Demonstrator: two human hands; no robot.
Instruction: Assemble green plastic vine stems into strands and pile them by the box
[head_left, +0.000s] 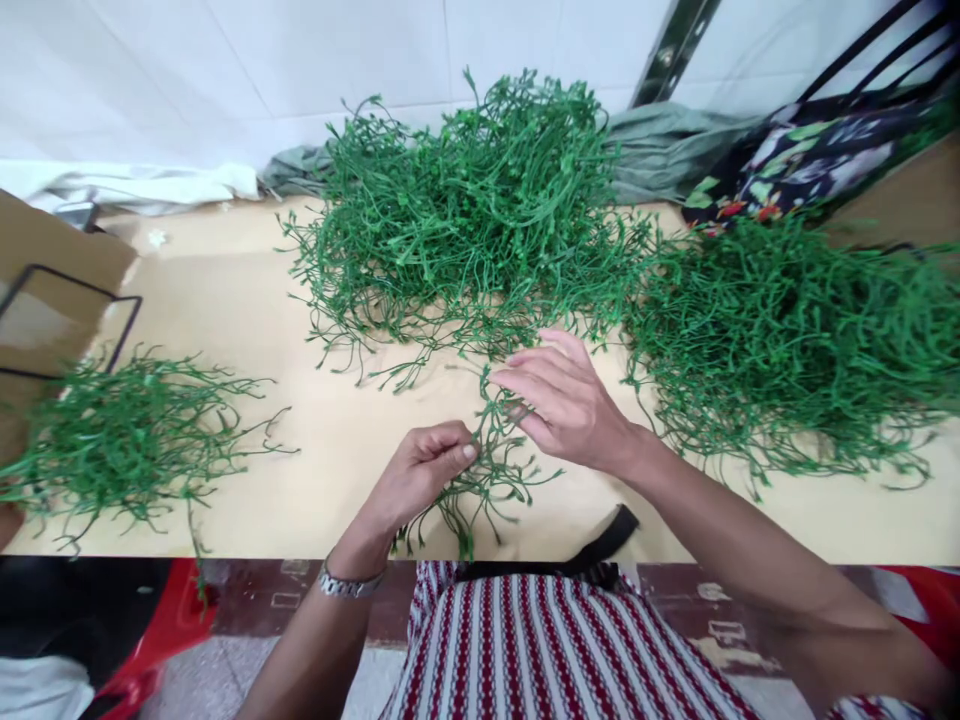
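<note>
My left hand [431,465] is closed, thumb against the fingers, on a small bunch of green artificial plant stems [495,465] with little forked tips. The stems fan out to the right of that hand and hang down toward the table's front edge. My right hand [562,400] is just to the upper right, its fingers stretched out and apart from the thumb. Its fingertips are beside the upper end of the bunch; whether they touch it I cannot tell. Behind the hands lies a large heap of the same green stems [480,200].
Another big heap of stems [802,340] spreads on the right, and a smaller pile [135,435] lies on the left by a cardboard box [45,260] and black wire frame. Cloths [675,145] line the tiled wall. The table [315,440] ends close in front of my body.
</note>
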